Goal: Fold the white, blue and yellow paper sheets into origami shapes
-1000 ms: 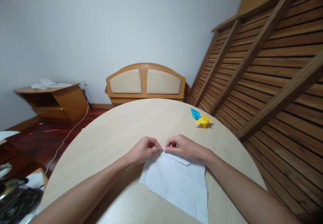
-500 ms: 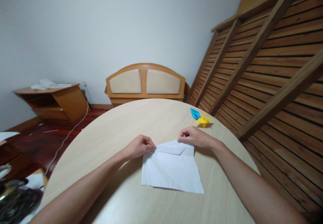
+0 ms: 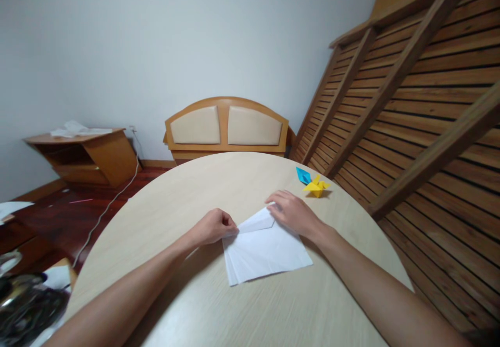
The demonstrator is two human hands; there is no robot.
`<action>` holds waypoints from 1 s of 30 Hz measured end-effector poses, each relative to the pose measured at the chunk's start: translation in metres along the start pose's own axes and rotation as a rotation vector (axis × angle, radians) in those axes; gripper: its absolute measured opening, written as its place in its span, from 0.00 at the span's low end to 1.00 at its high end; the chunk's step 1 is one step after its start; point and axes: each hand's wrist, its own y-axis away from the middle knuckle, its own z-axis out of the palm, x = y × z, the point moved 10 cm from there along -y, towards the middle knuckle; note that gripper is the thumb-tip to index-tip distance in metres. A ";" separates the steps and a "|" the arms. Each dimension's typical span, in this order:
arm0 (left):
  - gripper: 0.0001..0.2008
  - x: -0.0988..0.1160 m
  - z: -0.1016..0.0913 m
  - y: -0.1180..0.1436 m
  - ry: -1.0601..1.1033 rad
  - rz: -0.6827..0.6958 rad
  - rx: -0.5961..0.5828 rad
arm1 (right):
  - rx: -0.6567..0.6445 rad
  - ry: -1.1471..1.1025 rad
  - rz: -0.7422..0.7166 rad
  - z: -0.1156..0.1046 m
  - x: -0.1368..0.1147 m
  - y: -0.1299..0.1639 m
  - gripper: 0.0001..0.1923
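A white sheet of paper (image 3: 267, 253) lies on the round table, with fine creases fanning across its left part. A narrow flap (image 3: 255, 223) is folded over along its far edge. My left hand (image 3: 216, 227) is closed, thumb and finger pinching the paper's far left corner. Over the far right corner rests my right hand (image 3: 295, 211), its fingers bent round the edge and holding it; part of that corner is hidden beneath. Beyond my right hand sit a yellow folded paper figure (image 3: 317, 186) and a blue folded paper piece (image 3: 303, 175).
The pale round table (image 3: 187, 190) fills the foreground. Behind it stands a padded headboard (image 3: 226, 125). Wooden slats (image 3: 422, 107) lean along the right. A low cabinet (image 3: 105, 157) and a white cable (image 3: 105, 211) are at left, with dark clutter (image 3: 31, 305) near the table's left edge.
The paper has turned anticlockwise, its near right corner swinging up. My right hand has shifted slightly left and flattened from a pinch onto the corner. My left hand keeps its pinch.
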 end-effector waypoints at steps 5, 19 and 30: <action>0.15 0.006 -0.002 -0.002 0.017 0.074 0.039 | -0.219 -0.025 -0.049 0.036 -0.037 0.008 0.15; 0.19 -0.003 -0.022 0.007 0.026 -0.060 -0.086 | -0.342 -0.018 0.034 0.061 -0.008 0.015 0.23; 0.15 0.052 -0.010 0.024 -0.256 0.522 -0.088 | -0.198 -0.040 -0.090 0.056 -0.001 -0.003 0.16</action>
